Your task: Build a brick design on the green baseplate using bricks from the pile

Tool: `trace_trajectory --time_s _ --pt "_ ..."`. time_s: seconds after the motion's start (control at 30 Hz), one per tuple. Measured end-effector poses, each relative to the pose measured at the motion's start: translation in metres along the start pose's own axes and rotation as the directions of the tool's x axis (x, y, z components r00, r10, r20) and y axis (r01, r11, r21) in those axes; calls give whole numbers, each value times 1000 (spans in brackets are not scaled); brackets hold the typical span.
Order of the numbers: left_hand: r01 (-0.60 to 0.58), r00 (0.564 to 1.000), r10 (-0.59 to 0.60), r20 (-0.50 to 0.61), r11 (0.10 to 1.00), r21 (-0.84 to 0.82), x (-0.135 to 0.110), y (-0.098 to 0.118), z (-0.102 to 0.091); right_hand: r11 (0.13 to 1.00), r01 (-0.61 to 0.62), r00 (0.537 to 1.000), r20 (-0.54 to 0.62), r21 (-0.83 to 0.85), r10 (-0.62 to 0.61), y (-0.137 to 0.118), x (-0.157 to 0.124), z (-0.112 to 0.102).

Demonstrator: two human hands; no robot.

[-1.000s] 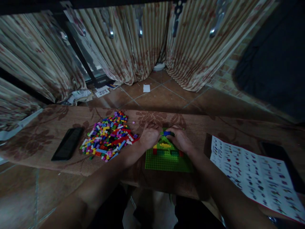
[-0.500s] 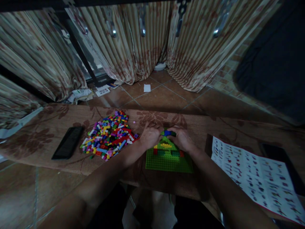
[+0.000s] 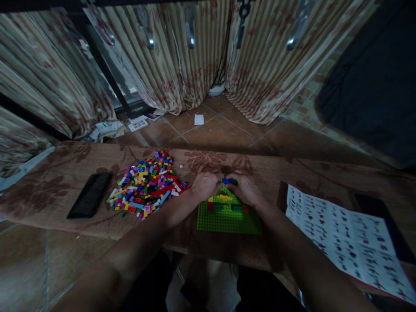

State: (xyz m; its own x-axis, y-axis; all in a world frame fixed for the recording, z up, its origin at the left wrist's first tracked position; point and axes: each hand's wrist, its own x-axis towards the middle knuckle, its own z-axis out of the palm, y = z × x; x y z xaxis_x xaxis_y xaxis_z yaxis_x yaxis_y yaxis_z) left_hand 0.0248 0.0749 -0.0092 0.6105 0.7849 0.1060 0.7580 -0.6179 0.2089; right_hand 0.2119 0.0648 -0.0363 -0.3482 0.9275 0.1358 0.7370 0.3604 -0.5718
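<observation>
A green baseplate (image 3: 227, 225) lies in front of me, with red, yellow and green bricks (image 3: 224, 197) built up on it. Over its far edge both hands meet around a small piece of blue bricks (image 3: 229, 180) with a darker end. My left hand (image 3: 207, 181) grips the left side of that piece, its fingers curled. From the other side my right hand (image 3: 245, 185) closes on it, thumb and fingers pressed together. The fingers hide part of the piece, and I cannot tell whether it touches the plate.
A heap of loose coloured bricks (image 3: 146, 186) spreads to the left of the plate, with a black phone (image 3: 90, 195) beyond it. On the right lie a printed instruction sheet (image 3: 344, 242) and a dark flat object (image 3: 383, 221). Striped curtains (image 3: 195, 56) hang behind the cloth-covered bench (image 3: 266, 169).
The view has shifted slightly. Both hands stay closed on the blue bricks at the plate's far edge, with only slight finger movement.
</observation>
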Motion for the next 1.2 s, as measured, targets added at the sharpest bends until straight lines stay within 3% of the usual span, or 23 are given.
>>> trace_trajectory --time_s 0.5,0.9,1.07,1.2 --pt "-9 997 7 75 999 33 7 1 0 1000 -24 1000 8 -3 24 3 -2 -5" --pt "-56 995 50 85 996 70 11 2 2 991 -22 1000 13 -132 24 -2 -1 2" --pt "-72 992 59 113 991 115 11 4 -4 996 -41 999 20 -77 43 -5 -2 -2" --pt "-71 993 58 106 990 124 10 5 -5 989 -141 988 -50 47 143 -2 -10 -12"
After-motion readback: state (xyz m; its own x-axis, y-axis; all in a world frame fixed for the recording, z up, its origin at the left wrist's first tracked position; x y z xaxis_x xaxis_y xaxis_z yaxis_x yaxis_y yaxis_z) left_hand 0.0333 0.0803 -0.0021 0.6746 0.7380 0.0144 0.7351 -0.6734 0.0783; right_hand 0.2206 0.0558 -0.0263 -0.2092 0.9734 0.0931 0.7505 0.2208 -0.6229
